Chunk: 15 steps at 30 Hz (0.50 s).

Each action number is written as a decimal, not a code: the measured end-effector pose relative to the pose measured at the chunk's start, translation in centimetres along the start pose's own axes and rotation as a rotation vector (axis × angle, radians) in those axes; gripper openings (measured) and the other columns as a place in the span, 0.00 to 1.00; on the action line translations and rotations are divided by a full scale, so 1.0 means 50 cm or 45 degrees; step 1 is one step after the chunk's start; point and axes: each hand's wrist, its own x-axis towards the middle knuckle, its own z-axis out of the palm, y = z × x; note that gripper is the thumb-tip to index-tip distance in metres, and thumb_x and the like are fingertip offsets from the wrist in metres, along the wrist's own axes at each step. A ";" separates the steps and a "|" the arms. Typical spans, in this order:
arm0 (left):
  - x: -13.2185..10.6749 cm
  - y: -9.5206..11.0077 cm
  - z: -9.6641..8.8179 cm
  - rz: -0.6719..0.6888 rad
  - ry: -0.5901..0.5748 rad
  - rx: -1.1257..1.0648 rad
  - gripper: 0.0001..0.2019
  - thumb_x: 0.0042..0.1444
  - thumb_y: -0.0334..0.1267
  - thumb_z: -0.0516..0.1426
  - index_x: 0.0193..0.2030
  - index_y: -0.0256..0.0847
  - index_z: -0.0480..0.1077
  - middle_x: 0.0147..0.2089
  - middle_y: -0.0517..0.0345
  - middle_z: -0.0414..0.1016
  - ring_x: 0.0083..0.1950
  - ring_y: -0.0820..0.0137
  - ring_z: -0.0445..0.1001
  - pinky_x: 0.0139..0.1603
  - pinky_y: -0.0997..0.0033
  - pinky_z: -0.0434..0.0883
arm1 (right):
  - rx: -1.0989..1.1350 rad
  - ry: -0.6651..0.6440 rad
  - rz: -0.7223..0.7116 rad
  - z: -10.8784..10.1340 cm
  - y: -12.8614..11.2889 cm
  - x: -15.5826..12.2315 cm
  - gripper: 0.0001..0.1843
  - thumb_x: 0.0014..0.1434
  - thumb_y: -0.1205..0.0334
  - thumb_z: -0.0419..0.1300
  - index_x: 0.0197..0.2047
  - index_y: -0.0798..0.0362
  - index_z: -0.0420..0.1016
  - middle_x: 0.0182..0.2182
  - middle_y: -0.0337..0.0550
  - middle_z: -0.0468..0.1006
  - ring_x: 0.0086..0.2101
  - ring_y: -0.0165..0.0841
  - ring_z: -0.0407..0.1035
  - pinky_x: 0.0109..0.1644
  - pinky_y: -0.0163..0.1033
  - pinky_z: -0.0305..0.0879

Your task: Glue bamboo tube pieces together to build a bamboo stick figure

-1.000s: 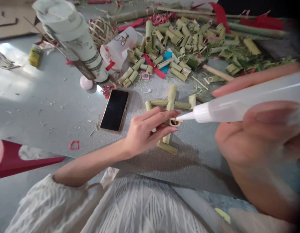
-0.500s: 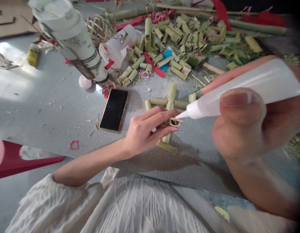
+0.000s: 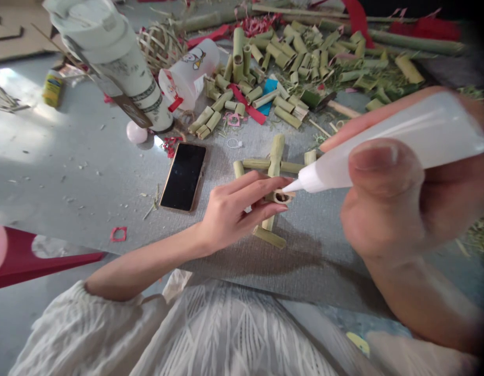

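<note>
My left hand (image 3: 238,209) is closed around a short hollow bamboo piece (image 3: 281,198), its open end facing right between thumb and fingers. In my right hand (image 3: 399,193) is a white squeeze bottle of glue (image 3: 399,138), lying tilted with its thin nozzle pointing down-left. The nozzle tip meets the upper rim of the bamboo piece, or is just above it. Beneath and behind my left hand, a cross-shaped frame of bamboo sticks (image 3: 276,151) lies on the table, partly hidden by the hand.
A phone (image 3: 183,176) lies left of the bamboo frame. Behind it stand a tall white tumbler (image 3: 128,68) and a tipped plastic cup (image 3: 191,73). Cut bamboo pieces (image 3: 289,52) are heaped at the back. A yellow bottle (image 3: 53,89) is far left on the grey table (image 3: 69,183).
My right hand and the glue bottle have shifted very slightly left. My left hand and the bamboo piece look unmoved.
</note>
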 end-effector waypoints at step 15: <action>0.004 0.001 -0.001 -0.002 0.023 -0.013 0.13 0.75 0.46 0.68 0.54 0.38 0.84 0.39 0.58 0.83 0.32 0.78 0.74 0.36 0.78 0.72 | -0.437 -0.292 0.195 -0.042 -0.052 -0.003 0.22 0.77 0.35 0.60 0.41 0.41 0.82 0.27 0.33 0.77 0.27 0.31 0.73 0.28 0.42 0.64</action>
